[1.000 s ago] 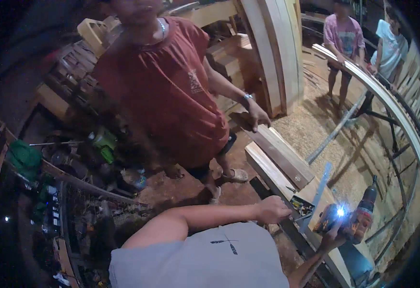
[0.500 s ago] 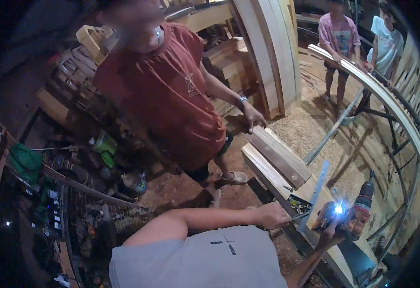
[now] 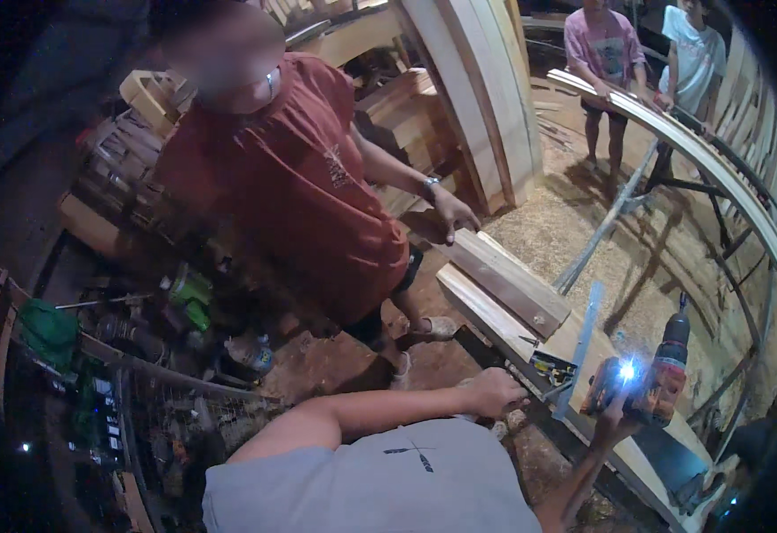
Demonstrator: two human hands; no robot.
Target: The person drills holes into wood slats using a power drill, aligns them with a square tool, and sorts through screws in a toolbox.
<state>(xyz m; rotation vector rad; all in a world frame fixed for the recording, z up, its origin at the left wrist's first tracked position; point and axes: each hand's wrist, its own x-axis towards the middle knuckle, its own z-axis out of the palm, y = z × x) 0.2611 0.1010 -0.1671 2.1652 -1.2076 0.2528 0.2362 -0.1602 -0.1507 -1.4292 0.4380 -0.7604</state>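
Note:
My left hand (image 3: pixel 497 393) is closed at the near edge of a workbench (image 3: pixel 517 343), beside a small case of metal bits (image 3: pixel 551 365); what it grips is too small to make out. My right hand (image 3: pixel 617 417) holds an orange and black power drill (image 3: pixel 670 369), chuck upward, with a bright light glowing on it. A blue straightedge (image 3: pixel 591 329) lies upright across the bench, between the case and the drill. Farther along are stacked boards (image 3: pixel 513 282); the hand (image 3: pixel 455 213) of a co-worker in a red shirt (image 3: pixel 299 204) rests at their far end.
Two people (image 3: pixel 601 53) at upper right hold long curved strips (image 3: pixel 690 147) on a metal stand. Tall curved panels (image 3: pixel 468 107) lean at the back, above sawdust (image 3: pixel 566 222). Green containers (image 3: pixel 184 298), wire mesh and clutter fill the left side.
The view has shifted slightly, so the bench and people sit further left and higher. The drill is a little higher in the picture. The co-worker's hand still rests by the boards.

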